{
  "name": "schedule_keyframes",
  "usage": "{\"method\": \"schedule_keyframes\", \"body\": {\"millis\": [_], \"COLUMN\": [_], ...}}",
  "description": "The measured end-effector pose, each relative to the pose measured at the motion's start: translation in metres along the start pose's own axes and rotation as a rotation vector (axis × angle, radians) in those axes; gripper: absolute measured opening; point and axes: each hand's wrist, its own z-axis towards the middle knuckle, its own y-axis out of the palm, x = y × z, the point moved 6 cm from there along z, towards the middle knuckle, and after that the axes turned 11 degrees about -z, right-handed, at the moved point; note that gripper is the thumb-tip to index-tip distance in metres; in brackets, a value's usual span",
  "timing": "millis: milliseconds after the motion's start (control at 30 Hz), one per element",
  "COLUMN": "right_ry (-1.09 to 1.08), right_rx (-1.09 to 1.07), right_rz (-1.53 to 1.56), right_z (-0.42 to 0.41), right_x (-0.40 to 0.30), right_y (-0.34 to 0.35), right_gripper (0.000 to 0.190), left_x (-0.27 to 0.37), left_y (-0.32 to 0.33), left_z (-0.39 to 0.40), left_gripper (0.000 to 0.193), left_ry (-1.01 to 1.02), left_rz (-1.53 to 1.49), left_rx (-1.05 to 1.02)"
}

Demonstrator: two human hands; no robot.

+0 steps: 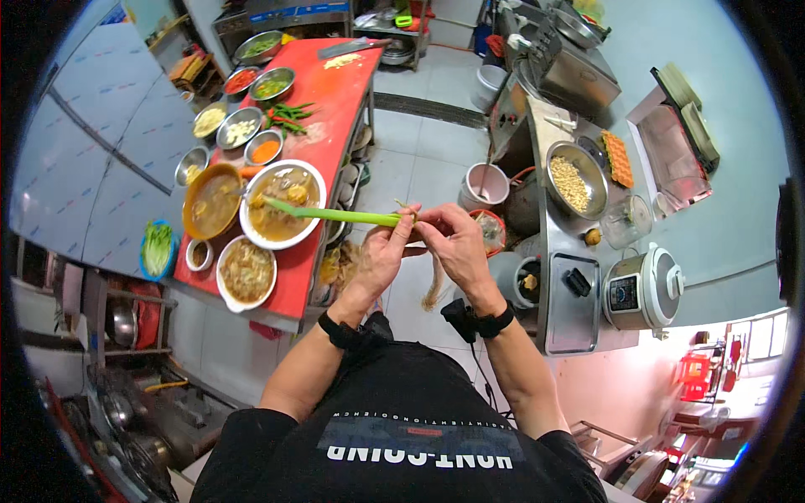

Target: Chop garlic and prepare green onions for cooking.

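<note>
Both my hands meet in front of my chest around a long green stalk (352,217), which looks like a scallion or leek. My left hand (385,251) grips its lower end, and its leafy tip reaches over a white bowl of soup (287,237). My right hand (458,242) pinches at the stalk's base with thumb and fingers. Dry, pale rooty strands (434,283) hang beneath that hand. Left of the white bowl stands a yellow-brown bowl of broth (212,207); a smaller white bowl of soup (246,270) sits nearer me.
A red-topped table (327,119) on the left bears metal bowls, green peppers (289,118) and a cleaver (343,48). On the right, a steel counter (547,239) holds a bowl of pale kernels (575,182), a tray (572,320) and an electric cooker (641,292). Buckets, including a pink one (484,187), stand on the floor.
</note>
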Motion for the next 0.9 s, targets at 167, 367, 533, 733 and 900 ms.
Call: {"method": "schedule_keyframes", "body": {"millis": [167,367,533,733,900], "right_ry": [0.157,0.332,0.497,0.599,0.734], "right_rx": [0.057,0.227,0.329,0.439,0.495], "right_rz": [0.105,0.191,0.534,0.696,0.875], "right_z": [0.043,0.070,0.073,0.085,0.100], "right_x": [0.031,0.077,0.138,0.215,0.266], "right_y": [0.002,0.001,-0.016,-0.035,-0.059], "right_gripper": [0.013,0.019,0.026,0.023,0.013], "left_x": [0.001,0.004,0.013,0.011,0.006], "left_y": [-0.005,-0.006,-0.020,-0.012,0.000], "left_z": [0.061,0.115,0.157,0.201,0.235], "left_gripper": [0.040,0.041,0.043,0.042,0.035], "left_ry": [-0.004,-0.060,-0.007,0.049,0.107], "left_rz": [-0.025,-0.151,-0.325,-0.319,-0.343], "left_rx": [-0.023,0.022,0.070,0.071,0.143]}}
